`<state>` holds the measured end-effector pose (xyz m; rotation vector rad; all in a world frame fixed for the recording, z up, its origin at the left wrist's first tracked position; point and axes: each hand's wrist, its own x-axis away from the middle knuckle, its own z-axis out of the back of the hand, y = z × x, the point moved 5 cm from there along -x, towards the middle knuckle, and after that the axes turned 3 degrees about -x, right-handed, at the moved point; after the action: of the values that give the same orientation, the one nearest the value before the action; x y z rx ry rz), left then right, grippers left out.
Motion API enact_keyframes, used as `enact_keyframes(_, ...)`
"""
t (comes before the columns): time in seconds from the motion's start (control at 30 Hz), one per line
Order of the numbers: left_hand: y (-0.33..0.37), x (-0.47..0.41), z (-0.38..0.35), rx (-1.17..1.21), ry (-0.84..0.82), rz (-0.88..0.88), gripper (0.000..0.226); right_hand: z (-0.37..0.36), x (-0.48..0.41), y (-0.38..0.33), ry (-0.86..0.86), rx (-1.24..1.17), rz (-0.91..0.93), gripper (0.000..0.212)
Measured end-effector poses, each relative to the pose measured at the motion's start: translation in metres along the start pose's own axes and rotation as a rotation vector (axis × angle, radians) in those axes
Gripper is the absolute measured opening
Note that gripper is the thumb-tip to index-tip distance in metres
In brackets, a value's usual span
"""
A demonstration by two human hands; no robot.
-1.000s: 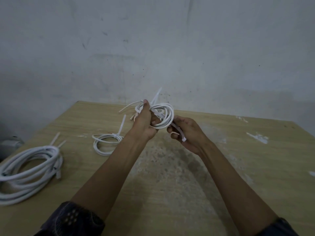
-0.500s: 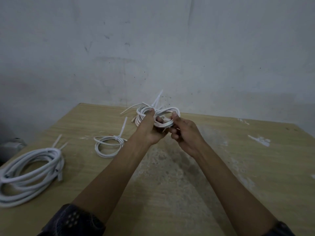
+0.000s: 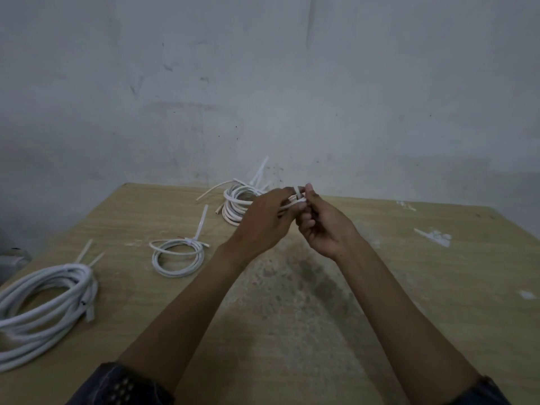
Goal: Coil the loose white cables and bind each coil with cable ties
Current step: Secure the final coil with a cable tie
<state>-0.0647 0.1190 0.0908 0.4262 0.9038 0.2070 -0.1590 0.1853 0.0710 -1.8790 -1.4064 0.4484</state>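
Your left hand (image 3: pixel 263 222) grips the white coil (image 3: pixel 235 203) at frame centre, above the tabletop (image 3: pixel 380 287); your right hand (image 3: pixel 324 226) pinches a cable tie (image 3: pixel 300 194) against it. Loosen the left grip and the loops may spring apart before the tie locks.

The light around me is dim and flat, with a cool grey cast on the scuffed plaster wall (image 3: pixel 263 83) across the upper half of the frame. The corners fall darker, most of all at the left edge. No glare shows anywhere. Soft, blurred shadows lie under my forearms on the pale wooden counter (image 3: pixel 438 302), darkest in the middle and lower centre of the frame. My left hand (image 3: pixel 260 226) and right hand (image 3: pixel 324 229) are slightly soft at the fingertips. The counter's far edge bows and its sides splay outward, a wide-angle stretch strongest toward the lower corners, where my dark sleeves smear.
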Motion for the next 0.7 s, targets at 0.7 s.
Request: enact_keyframes(0.7,0.000,-0.003,0.033,0.180,0.152,0.235,0.026,-0.038,0.040,-0.028,-0.008,0.922,0.808,0.020)
